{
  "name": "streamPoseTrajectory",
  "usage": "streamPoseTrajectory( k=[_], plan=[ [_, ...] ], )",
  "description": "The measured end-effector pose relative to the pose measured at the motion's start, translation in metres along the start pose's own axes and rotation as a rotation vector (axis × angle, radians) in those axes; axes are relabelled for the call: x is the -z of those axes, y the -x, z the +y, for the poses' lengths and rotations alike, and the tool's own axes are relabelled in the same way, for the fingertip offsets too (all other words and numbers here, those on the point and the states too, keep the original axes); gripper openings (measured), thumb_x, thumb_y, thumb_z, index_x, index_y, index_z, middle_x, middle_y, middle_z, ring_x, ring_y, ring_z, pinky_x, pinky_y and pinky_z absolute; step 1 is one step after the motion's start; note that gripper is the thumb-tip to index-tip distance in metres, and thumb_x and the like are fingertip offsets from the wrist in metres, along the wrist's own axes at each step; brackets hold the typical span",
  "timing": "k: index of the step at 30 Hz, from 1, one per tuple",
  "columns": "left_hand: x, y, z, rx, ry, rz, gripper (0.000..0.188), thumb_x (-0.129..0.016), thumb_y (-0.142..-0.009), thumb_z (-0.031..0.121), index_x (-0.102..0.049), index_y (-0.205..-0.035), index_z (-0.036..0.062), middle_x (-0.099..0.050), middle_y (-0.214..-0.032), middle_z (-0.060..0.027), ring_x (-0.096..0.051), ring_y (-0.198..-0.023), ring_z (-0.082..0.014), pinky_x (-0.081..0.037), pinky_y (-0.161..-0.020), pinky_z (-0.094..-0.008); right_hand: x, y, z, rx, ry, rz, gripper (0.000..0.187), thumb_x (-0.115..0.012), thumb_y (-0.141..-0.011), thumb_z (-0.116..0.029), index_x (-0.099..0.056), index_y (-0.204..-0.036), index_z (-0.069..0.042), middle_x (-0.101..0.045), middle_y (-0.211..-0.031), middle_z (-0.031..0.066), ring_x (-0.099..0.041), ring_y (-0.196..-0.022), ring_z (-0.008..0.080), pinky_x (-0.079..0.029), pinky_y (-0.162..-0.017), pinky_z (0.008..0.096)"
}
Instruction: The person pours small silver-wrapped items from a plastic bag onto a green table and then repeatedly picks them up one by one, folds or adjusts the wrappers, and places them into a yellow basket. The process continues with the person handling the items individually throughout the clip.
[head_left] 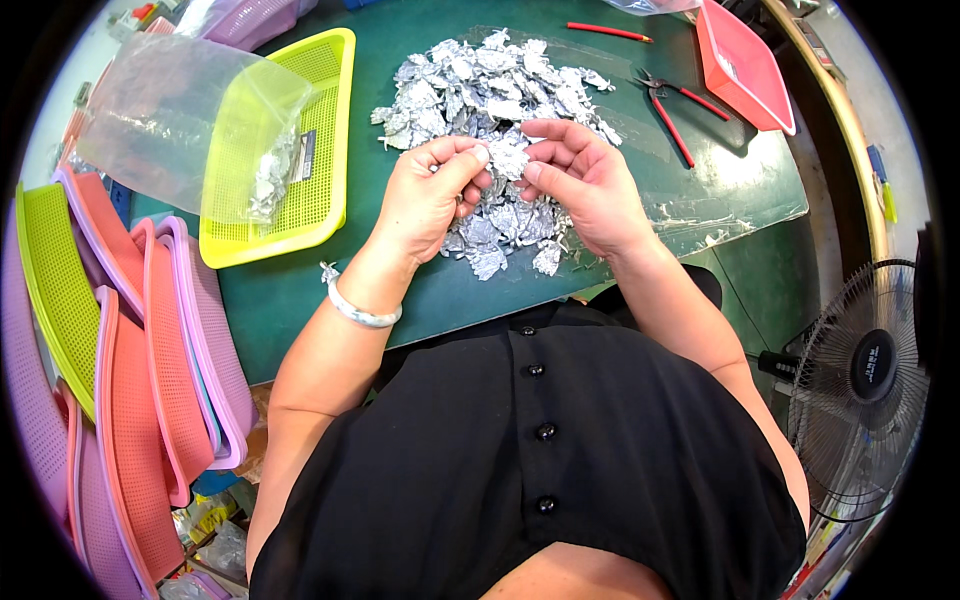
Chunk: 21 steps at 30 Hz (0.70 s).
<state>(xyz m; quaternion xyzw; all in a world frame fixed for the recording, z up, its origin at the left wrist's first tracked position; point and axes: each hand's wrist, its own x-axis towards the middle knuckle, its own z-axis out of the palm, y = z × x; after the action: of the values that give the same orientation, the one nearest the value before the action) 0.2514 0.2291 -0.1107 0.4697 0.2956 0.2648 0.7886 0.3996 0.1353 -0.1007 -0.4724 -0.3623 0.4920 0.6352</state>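
Observation:
A pile of silvery, irregular flat metal pieces (480,85) covers the middle of the green table. Over its near side, both hands hold one such silvery metal piece (508,160) between them. My left hand (435,190) pinches its left edge with thumb and bent fingers. At the opposite edge, my right hand (585,185) grips it with thumb and forefinger, the other fingers curled loosely. More pieces lie below the hands, toward the table's near edge. A single small silvery piece (329,272) rests apart, close to my left wrist.
At left, a yellow-green basket (340,130) holds a clear plastic bag (190,115) with silvery pieces. Stacked colored baskets (130,400) stand beside the table. Red-handled pliers (672,120), a red pencil (608,32) and a pink tray (745,85) lie far right. A fan (870,370) stands right.

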Motion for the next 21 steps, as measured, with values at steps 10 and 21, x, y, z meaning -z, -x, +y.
streamPoseTrajectory(
  k=[10, 21],
  plan=[
    [-0.004, 0.0, -0.002, 0.034, 0.154, -0.065, 0.022, -0.051, -0.085, 0.018, -0.061, -0.094, 0.0008, -0.054, -0.069, -0.0017, -0.048, -0.058, -0.0083, -0.036, -0.048, -0.0207, -0.009, 0.005, 0.011, 0.605, 0.711, 0.1, 0.037, -0.058, -0.072, 0.006, -0.052, -0.108, -0.003, -0.058, -0.077, 0.0055, -0.057, -0.072, 0.0142, -0.046, -0.062, 0.0262],
    [0.007, -0.006, -0.003, 0.165, 0.507, -0.171, 0.025, -0.046, -0.085, 0.015, -0.055, -0.104, 0.0, -0.056, -0.082, -0.0053, -0.051, -0.068, -0.0125, -0.041, -0.053, -0.0237, -0.011, 0.006, 0.008, 0.724, 0.717, 0.05, 0.043, -0.059, -0.067, 0.009, -0.053, -0.108, -0.005, -0.06, -0.08, 0.007, -0.059, -0.074, 0.0203, -0.047, -0.063, 0.0279]
  ],
)
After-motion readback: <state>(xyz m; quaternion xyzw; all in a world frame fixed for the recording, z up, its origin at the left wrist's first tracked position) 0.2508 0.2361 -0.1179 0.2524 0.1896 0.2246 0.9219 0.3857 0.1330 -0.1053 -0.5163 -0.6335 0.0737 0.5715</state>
